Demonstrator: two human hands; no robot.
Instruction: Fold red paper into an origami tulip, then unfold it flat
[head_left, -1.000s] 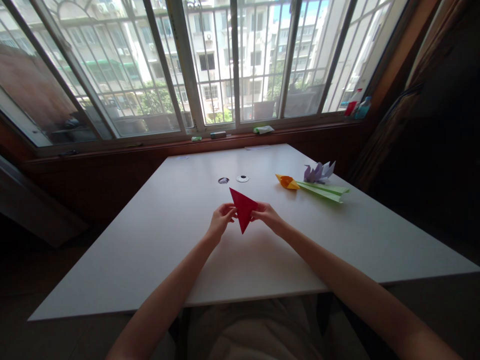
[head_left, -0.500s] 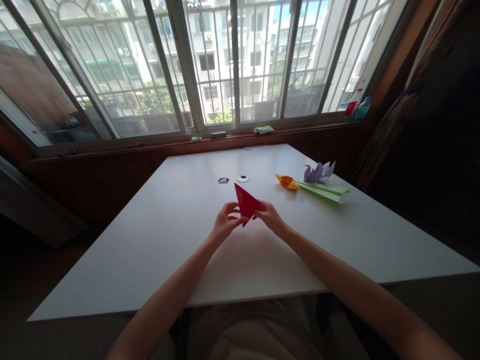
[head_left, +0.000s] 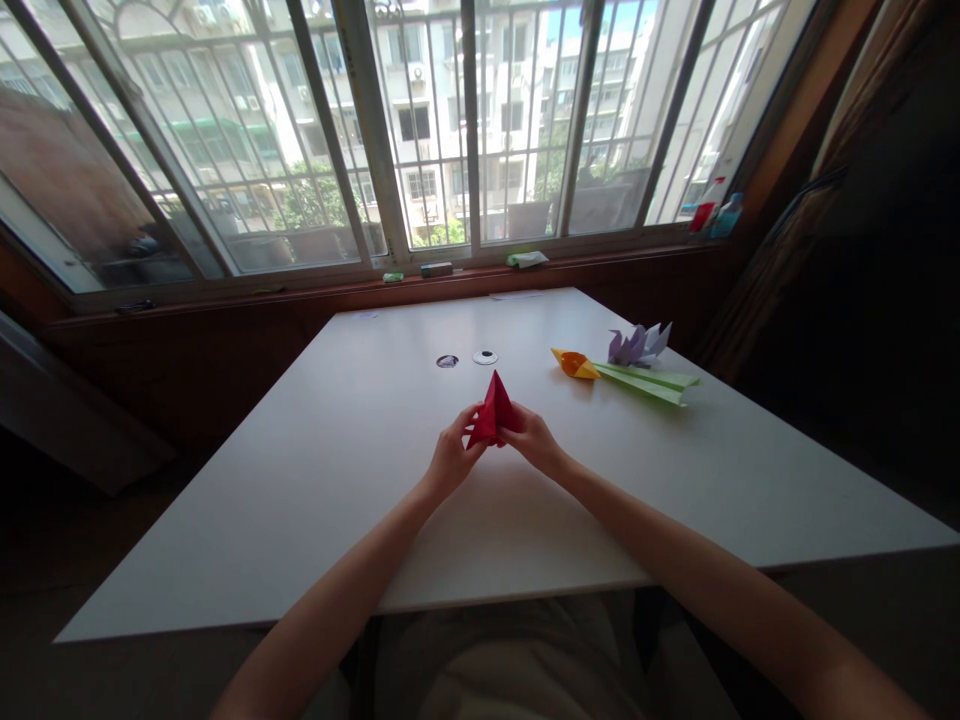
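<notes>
A red folded paper [head_left: 495, 408] is held between my two hands above the white table [head_left: 315, 500]. It has a pointed tip facing away from me and a crease down its middle. My left hand [head_left: 455, 447] is closed on its left side, with the thumb near the lower edge. On the right side, my right hand [head_left: 534, 437] grips the paper between thumb and fingers. Some fingertips are hidden behind the paper.
To the right lie an orange paper boat [head_left: 576, 365], a light green folded paper [head_left: 649, 382] and a purple origami piece [head_left: 637, 345]. Two round grommets, one open [head_left: 447, 362] and one capped [head_left: 485, 357], sit in the tabletop. Bottles [head_left: 724, 216] stand on the windowsill.
The red paper has turned so its tip points straight away from me, and it now shows a middle crease. Both hands have shifted slightly while keeping hold.
</notes>
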